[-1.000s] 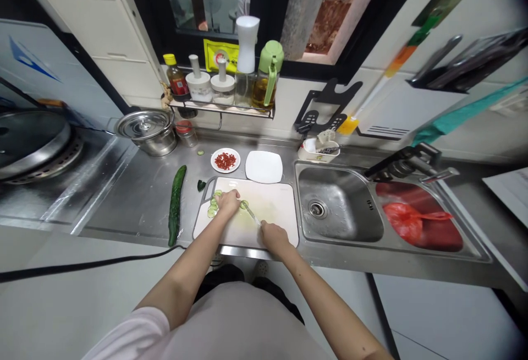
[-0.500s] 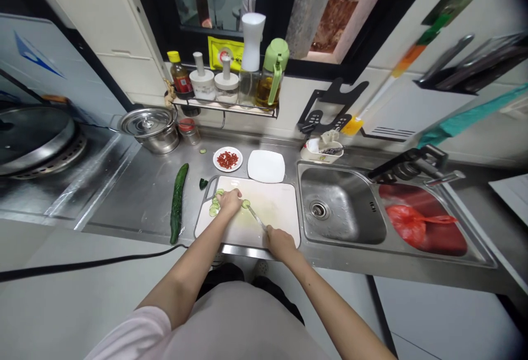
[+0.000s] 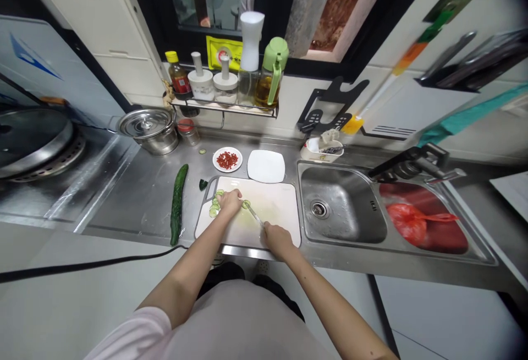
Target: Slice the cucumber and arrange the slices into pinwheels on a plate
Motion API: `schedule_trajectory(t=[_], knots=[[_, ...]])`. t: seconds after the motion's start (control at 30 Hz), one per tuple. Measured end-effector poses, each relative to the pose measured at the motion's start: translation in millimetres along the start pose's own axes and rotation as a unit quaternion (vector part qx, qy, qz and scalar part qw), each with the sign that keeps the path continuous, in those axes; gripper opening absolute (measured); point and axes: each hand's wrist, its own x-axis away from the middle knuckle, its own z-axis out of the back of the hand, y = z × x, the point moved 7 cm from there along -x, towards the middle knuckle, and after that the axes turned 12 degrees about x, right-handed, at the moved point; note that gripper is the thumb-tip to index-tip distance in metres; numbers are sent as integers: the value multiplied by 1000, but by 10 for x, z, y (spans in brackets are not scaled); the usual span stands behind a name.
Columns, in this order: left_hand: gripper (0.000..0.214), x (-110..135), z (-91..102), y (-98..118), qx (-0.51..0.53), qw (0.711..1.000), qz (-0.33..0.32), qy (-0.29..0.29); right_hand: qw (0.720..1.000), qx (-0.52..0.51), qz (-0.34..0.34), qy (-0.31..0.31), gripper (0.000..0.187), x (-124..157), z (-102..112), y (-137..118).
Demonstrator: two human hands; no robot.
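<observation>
My right hand (image 3: 280, 240) is closed around the handle of a small knife (image 3: 256, 217), whose blade points up and left over the white cutting board (image 3: 276, 200). A pale green cucumber slice (image 3: 246, 204) lies at the blade's tip. Just left of that slice, my left hand (image 3: 230, 202) is low over the board with its fingers curled together; what they hold is hidden. Several cucumber slices (image 3: 214, 210) lie beside it, at the board's left end. A whole cucumber (image 3: 179, 206) rests on the steel counter to the left, and a dark green cut piece (image 3: 203, 184) is near the board's corner.
Behind the board stand a small plate of chopped red pieces (image 3: 227, 159) and a white square plate (image 3: 266, 166). To the right is a steel sink (image 3: 342, 206), with a red bag (image 3: 408, 223) in the second basin. A lidded pot (image 3: 148, 129) stands at back left.
My right hand and the knife have shifted slightly to the left and up. My left hand stays almost where it was, and the slices look the same.
</observation>
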Motion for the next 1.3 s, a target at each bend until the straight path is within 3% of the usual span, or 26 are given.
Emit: schedule_trajectory(t=[0.27, 0.57, 0.9, 1.3], knots=[[17, 33, 14, 8, -9, 1000, 1, 2, 1000, -4, -2, 16, 29, 8, -23, -1], [15, 102, 37, 59, -9, 1000, -5, 11, 1000, -1, -6, 27, 26, 75, -212, 124], [20, 88, 18, 42, -17, 1000, -20, 10, 1000, -2, -8, -1, 29, 10, 3, -6], [24, 294, -29, 78, -27, 997, -60, 31, 1000, -14, -5, 11, 29, 29, -55, 1]])
